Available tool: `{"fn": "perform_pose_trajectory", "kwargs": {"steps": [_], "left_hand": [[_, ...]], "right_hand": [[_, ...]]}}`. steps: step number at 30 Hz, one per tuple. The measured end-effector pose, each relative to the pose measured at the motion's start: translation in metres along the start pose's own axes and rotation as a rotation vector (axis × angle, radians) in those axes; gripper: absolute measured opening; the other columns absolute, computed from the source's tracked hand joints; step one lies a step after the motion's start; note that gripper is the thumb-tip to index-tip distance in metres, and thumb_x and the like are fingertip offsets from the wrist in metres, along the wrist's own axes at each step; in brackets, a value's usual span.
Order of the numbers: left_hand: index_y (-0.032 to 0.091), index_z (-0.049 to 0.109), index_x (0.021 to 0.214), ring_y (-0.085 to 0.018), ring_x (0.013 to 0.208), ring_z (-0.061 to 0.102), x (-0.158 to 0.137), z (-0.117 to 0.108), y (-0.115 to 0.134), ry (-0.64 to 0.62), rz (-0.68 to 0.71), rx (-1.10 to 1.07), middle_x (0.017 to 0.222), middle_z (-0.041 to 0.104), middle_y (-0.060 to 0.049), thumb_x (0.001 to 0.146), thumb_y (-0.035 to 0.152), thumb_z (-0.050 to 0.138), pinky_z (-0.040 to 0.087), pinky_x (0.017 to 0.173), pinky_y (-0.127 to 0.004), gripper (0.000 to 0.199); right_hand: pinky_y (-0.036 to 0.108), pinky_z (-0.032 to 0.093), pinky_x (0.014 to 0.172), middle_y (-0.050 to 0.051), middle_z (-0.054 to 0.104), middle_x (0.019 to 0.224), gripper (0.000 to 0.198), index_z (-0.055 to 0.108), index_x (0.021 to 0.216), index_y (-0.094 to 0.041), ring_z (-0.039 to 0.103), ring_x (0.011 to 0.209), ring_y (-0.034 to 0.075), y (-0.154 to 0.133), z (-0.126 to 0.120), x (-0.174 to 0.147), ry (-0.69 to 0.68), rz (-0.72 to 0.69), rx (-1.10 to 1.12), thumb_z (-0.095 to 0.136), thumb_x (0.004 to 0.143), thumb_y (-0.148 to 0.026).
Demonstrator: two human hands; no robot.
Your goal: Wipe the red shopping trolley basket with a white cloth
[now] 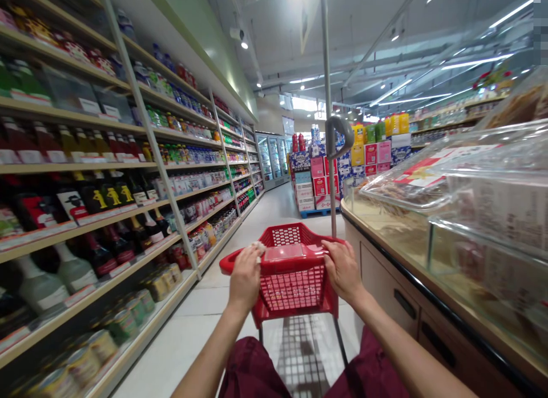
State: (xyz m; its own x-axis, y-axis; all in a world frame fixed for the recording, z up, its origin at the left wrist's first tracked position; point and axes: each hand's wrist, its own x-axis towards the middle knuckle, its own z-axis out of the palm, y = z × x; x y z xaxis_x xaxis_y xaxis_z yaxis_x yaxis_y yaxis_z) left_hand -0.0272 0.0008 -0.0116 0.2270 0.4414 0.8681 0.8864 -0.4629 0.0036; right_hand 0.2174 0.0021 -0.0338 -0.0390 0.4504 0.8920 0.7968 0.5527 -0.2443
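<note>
A red plastic shopping cart (293,292) with mesh sides stands directly in front of me. My left hand (246,278) is closed round the left part of its red handle (285,265). A small crumpled white piece (258,246), perhaps tissue, shows at the left fingers. On the handle's right end, my right hand (343,271) is wrapped with its fingers over the top. Pinkish-red colour shows through the mesh, but I cannot tell whether anything lies inside the basket.
Shelves of bottles (92,198) and cans line the left side. Close on the right runs a display counter (385,261) stacked with clear plastic food boxes (492,175). A grey pole (329,101) rises by the cart's right side. Ahead are stacked cartons (319,184) and glass-door fridges (272,155).
</note>
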Motion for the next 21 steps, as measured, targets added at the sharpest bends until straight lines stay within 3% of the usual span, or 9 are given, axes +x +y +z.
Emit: {"fn": "perform_pose_trajectory", "kwargs": {"steps": [3, 9, 11, 15, 17, 21], "left_hand": [[0.016, 0.056, 0.103, -0.022, 0.105, 0.050, -0.001, -0.004, -0.012, 0.008, -0.051, 0.025, 0.107, 0.060, -0.010, 0.081, 0.015, 0.035, 0.043, 0.091, -0.045, 0.030], [0.017, 0.054, 0.107, -0.020, 0.117, 0.040, 0.015, 0.015, 0.052, -0.094, 0.206, -0.080, 0.116, 0.055, -0.008, 0.081, 0.011, 0.034, 0.039, 0.097, -0.042, 0.034], [0.017, 0.054, 0.108, -0.020, 0.117, 0.040, 0.014, 0.013, 0.045, -0.093, 0.179, -0.090, 0.116, 0.055, -0.008, 0.080, 0.011, 0.034, 0.039, 0.097, -0.042, 0.035], [0.014, 0.055, 0.104, -0.022, 0.108, 0.048, 0.002, 0.000, 0.002, -0.029, -0.039, -0.021, 0.110, 0.058, -0.010, 0.080, 0.014, 0.035, 0.041, 0.093, -0.044, 0.031], [0.013, 0.055, 0.103, -0.022, 0.108, 0.048, 0.002, -0.001, 0.000, -0.026, -0.060, -0.007, 0.110, 0.057, -0.011, 0.081, 0.015, 0.035, 0.040, 0.094, -0.045, 0.030], [0.015, 0.053, 0.107, -0.022, 0.114, 0.043, 0.020, 0.017, 0.046, -0.112, 0.085, -0.097, 0.115, 0.055, -0.010, 0.079, 0.012, 0.036, 0.036, 0.098, -0.045, 0.032]], "right_hand": [[0.044, 0.023, 0.097, 0.005, 0.060, 0.099, 0.029, 0.049, 0.108, -0.020, 0.050, 0.096, 0.019, -0.001, 0.005, -0.001, 0.026, 0.045, -0.006, 0.035, 0.083, -0.022], [0.044, 0.024, 0.097, 0.005, 0.060, 0.100, 0.029, 0.048, 0.109, -0.019, 0.049, 0.097, 0.019, 0.001, 0.001, -0.002, -0.016, 0.021, -0.016, 0.035, 0.083, -0.022], [0.043, 0.025, 0.097, 0.005, 0.059, 0.102, 0.029, 0.048, 0.110, -0.020, 0.049, 0.097, 0.018, 0.002, -0.002, -0.001, -0.023, 0.008, -0.013, 0.035, 0.083, -0.022], [0.044, 0.024, 0.097, 0.005, 0.059, 0.102, 0.029, 0.048, 0.109, -0.020, 0.049, 0.097, 0.018, 0.002, 0.000, 0.001, 0.001, 0.016, -0.003, 0.034, 0.084, -0.022], [0.045, 0.023, 0.097, 0.005, 0.059, 0.101, 0.029, 0.049, 0.108, -0.019, 0.049, 0.097, 0.019, 0.001, 0.003, -0.001, 0.014, 0.041, -0.005, 0.033, 0.084, -0.023], [0.047, 0.023, 0.097, 0.006, 0.059, 0.102, 0.031, 0.048, 0.110, -0.019, 0.050, 0.098, 0.020, -0.001, 0.002, -0.002, -0.015, 0.075, 0.004, 0.032, 0.085, -0.025]]}}
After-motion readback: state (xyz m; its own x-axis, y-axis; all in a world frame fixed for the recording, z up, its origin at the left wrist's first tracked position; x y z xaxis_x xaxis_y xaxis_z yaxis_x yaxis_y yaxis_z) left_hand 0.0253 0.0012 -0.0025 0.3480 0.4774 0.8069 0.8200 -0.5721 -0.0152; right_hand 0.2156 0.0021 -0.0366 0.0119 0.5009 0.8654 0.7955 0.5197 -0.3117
